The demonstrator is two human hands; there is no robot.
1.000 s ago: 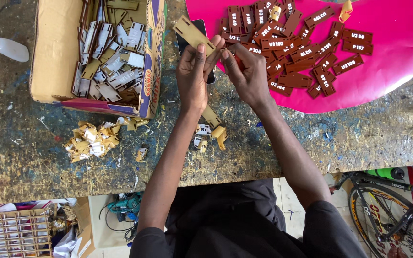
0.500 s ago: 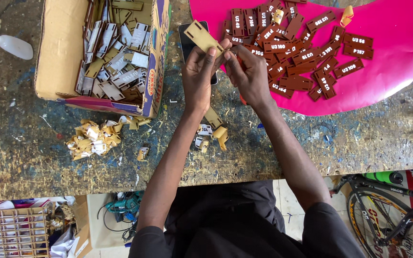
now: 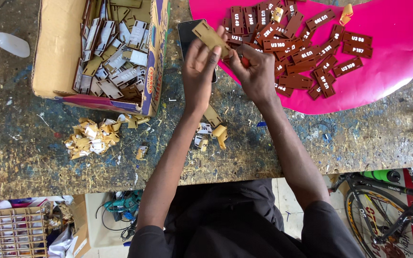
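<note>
- The left hand pinches a small tan tag, held up over the worktable near the pink sheet.
- The right hand curls beside it, fingertips at the tag's lower end (what they pinch is hidden).
- The tag looks thin, light and stiff; it is probably best held by its edges.

Bare bench lies open to the right of the right hand, below the pink sheet. That sheet, crowded with brown tags, blocks the way ahead on the right. On the left the cardboard box stands as a wall, with a dark phone filling the narrow gap beside it. Near the left hand, peeled paper scraps and a few loose pieces litter the bench; between them a strip stays passable.
</note>
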